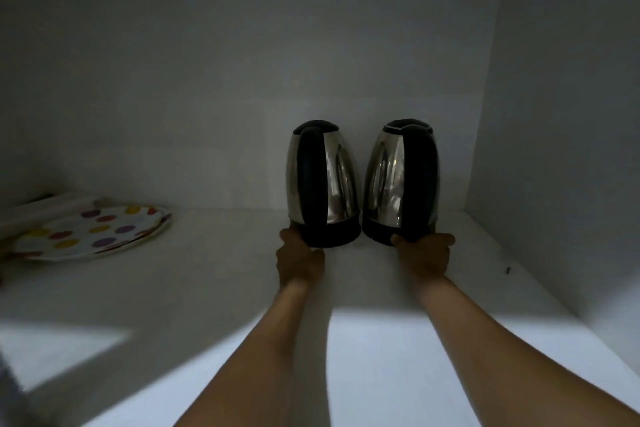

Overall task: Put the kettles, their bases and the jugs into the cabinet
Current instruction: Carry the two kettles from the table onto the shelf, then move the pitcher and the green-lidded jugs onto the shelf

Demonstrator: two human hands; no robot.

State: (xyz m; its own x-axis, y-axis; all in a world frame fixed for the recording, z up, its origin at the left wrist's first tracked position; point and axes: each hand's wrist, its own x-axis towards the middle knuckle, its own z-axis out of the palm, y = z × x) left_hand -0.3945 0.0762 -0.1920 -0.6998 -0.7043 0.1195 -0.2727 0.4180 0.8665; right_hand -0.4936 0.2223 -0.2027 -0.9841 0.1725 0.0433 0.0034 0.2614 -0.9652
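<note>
Two steel kettles with black handles and black bottoms stand side by side deep inside the white cabinet, near its back wall. My left hand [300,262] is at the black bottom of the left kettle [337,177], fingers around its lower edge. My right hand [424,255] grips the bottom of the right kettle [386,180] the same way. Both kettles lean slightly toward each other at the top, handles facing me. No bases or jugs are in view.
A plate with coloured dots [93,232] lies on the shelf [214,270] at the left, on top of other flat white items. The cabinet's right side wall [554,149] stands close to the right kettle. The interior is dim.
</note>
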